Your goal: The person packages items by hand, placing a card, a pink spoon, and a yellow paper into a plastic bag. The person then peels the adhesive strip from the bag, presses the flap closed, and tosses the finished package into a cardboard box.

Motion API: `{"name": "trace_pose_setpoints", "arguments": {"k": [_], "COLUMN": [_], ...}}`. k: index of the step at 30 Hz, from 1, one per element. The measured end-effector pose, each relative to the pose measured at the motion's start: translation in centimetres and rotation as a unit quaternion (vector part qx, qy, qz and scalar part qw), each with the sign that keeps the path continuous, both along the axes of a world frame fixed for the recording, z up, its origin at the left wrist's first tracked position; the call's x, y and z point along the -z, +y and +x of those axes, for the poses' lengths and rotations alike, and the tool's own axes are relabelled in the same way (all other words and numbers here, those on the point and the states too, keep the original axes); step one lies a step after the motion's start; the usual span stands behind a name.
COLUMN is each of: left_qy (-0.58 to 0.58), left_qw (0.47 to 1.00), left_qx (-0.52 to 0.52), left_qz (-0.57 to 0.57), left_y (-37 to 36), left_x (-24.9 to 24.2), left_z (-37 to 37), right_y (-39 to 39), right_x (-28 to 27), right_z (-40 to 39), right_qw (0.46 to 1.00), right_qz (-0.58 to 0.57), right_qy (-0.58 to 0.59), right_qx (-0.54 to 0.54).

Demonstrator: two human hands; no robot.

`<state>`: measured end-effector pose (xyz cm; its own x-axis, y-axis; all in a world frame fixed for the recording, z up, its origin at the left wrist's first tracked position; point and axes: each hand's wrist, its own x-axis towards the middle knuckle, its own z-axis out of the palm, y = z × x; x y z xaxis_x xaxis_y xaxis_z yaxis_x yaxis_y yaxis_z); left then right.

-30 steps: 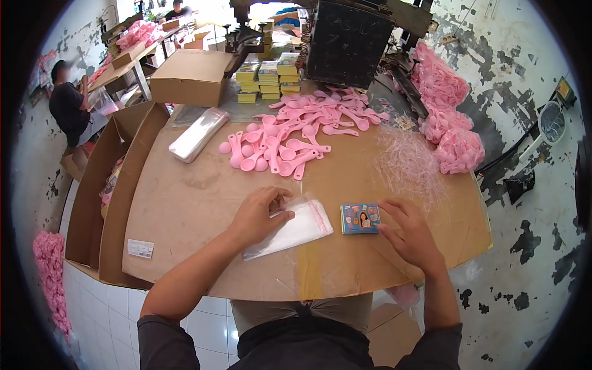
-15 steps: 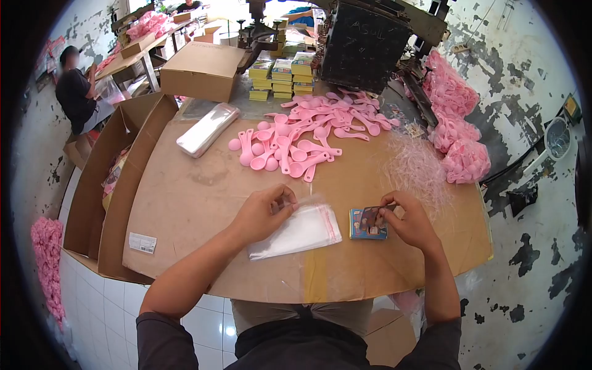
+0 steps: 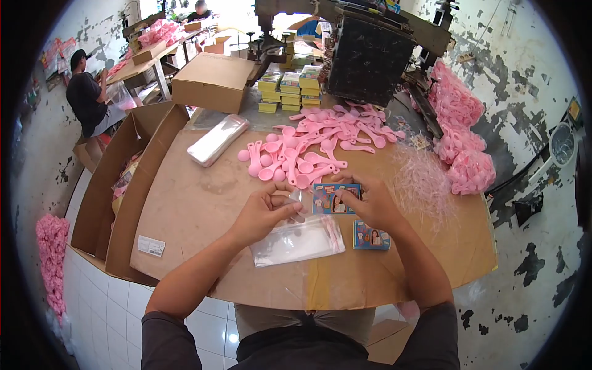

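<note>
My right hand pinches a blue printed card held up above the table, its picture side facing me. Close to the card's left edge, my left hand is closed on a clear plastic bag, of which only a shiny part shows. Below both hands lies a stack of clear plastic bags with a pinkish strip at the right end. A small stack of matching cards rests on the table under my right forearm's inner side.
Pink plastic spoons lie heaped beyond my hands. A bundle of bags sits left of them. Stacked cards, a closed carton and a black machine stand behind. An open carton adjoins the left edge. A person sits far left.
My right hand has lifted a card off the small stack and carried it left and away from me, beside my left hand. My left hand has raised a bag from the bag stack.
</note>
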<state>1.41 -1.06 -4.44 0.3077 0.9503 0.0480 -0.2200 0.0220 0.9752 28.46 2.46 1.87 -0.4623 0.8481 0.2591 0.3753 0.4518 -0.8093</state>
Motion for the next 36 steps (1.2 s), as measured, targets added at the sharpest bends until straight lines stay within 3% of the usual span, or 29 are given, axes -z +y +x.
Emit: {"name": "trace_pose_setpoints", "arguments": {"k": [3, 6, 15, 27, 32, 36], "left_qy": [0.019, 0.046, 0.040, 0.094, 0.073, 0.182], "left_qw": [1.000, 0.999, 0.999, 0.995, 0.997, 0.978], "left_qx": [-0.010, -0.017, 0.001, 0.002, 0.001, -0.001], "left_qz": [-0.003, -0.001, 0.021, -0.018, -0.009, 0.103], "left_y": [-0.2, -0.5, -1.0, -1.1, -1.0, -1.6], "left_x": [0.4, 0.1, 0.4, 0.5, 0.9, 0.5], "left_z": [0.1, 0.1, 0.8, 0.8, 1.0, 1.1], "right_y": [0.3, 0.0, -1.6, -1.3, -1.5, -1.1], "right_x": [2.2, 3.1, 2.3, 3.6, 2.9, 3.3], "right_z": [-0.4, -0.5, -0.8, -0.5, 0.1, -0.1], "right_qw": [0.994, 0.989, 0.994, 0.982, 0.993, 0.983], "right_qz": [-0.011, 0.031, 0.101, 0.122, 0.115, 0.151], "right_qy": [0.105, 0.135, 0.037, 0.117, 0.021, -0.021], "right_qx": [0.026, 0.047, 0.030, 0.078, -0.005, -0.106]}}
